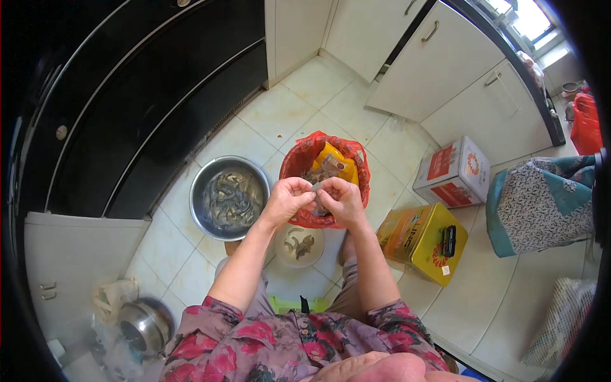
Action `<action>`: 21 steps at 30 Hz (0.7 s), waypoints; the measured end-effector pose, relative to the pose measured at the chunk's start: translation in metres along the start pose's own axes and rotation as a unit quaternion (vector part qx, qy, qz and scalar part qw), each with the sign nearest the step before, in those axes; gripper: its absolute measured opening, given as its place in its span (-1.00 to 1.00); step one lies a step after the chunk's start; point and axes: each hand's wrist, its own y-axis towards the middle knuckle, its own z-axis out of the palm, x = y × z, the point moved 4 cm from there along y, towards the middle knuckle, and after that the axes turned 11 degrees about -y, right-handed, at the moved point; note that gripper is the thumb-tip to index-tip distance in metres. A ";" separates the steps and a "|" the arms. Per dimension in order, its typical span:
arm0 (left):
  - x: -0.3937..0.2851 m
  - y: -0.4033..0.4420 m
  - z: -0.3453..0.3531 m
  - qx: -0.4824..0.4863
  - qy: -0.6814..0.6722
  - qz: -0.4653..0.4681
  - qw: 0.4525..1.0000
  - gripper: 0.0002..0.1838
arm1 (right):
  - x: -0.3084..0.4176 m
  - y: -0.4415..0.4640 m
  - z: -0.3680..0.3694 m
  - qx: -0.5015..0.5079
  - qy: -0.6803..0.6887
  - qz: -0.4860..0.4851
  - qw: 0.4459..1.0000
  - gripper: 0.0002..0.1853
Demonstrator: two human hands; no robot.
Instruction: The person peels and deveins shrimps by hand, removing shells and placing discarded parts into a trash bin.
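A shrimp, partly hidden, is pinched between the fingertips of the left hand and right hand, equally near both, above the red-lined bin, its long axis too obscured to be told.

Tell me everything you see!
Steel basin: 1, silver, left
Shrimp: many, grey, in basin
Lined bin: 1, red, centre
Packet: 1, yellow, in bin
Bowl: 1, white, near bin
Tin: 1, yellow, right
Carton: 1, white-red, right
Pot: 1, silver, lower left
Cloth: 1, teal-white, right
Bag: 1, red, right
Cabinets: several, white, edges
Panels: several, black, left
Piece: 1, pale, between fingers
Shirt: 1, floral, worn
Left hand: 1, above bin
Right hand: 1, above bin
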 end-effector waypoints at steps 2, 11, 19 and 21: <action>-0.001 0.001 0.000 -0.002 0.035 0.009 0.999 -0.88 | 0.010 -0.001 -0.004 -0.003 -0.025 -0.003 1.000 -0.93; -0.004 0.000 -0.005 -0.002 -0.027 0.021 0.999 -0.88 | 0.005 0.002 0.006 -0.083 0.004 0.014 0.996 -0.97; -0.016 -0.002 -0.009 0.040 -0.161 0.021 0.986 -0.85 | 0.005 0.004 -0.014 -0.133 0.094 0.063 0.985 -0.91; -0.017 -0.003 -0.009 0.046 -0.176 0.023 0.983 -0.84 | -0.006 0.007 -0.023 -0.182 -0.037 0.047 0.982 -0.89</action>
